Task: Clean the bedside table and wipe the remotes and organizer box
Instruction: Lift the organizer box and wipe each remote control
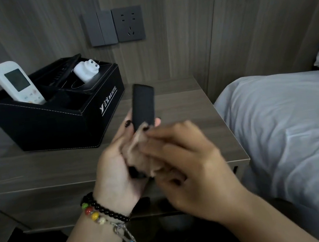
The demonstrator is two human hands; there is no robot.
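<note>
Left hand [114, 167]: curled round the lower end of a black remote [143, 105], held upright above the table [40, 177]; plain back face toward the camera, no writing legible. Beaded bracelets [101, 211] on the wrist.

Right hand [181, 158]: blurred; fingers pinch a beige cloth [138, 154] against the remote's lower part.

Table: grey-brown wood grain, between two beds.

Box [53, 122]: black leather-look organizer with pale stitching, standing on the table's rear left, just beside the held remote but apart from it. Side panel printed in white with a logo, Chinese characters and "HOTEL".

White remote [18, 84]: leaning in the box's left compartment, grey screen facing out; button labels too small to read.

Second dark remote [65, 72]: lying slanted in the box's rear section.

White plug [86, 70]: resting on the box's right portion.

Wall [182, 26]: switch [99, 28] and socket [128, 23], grey, unlabelled.

Bedding [287, 124]: pale, right of the table.
</note>
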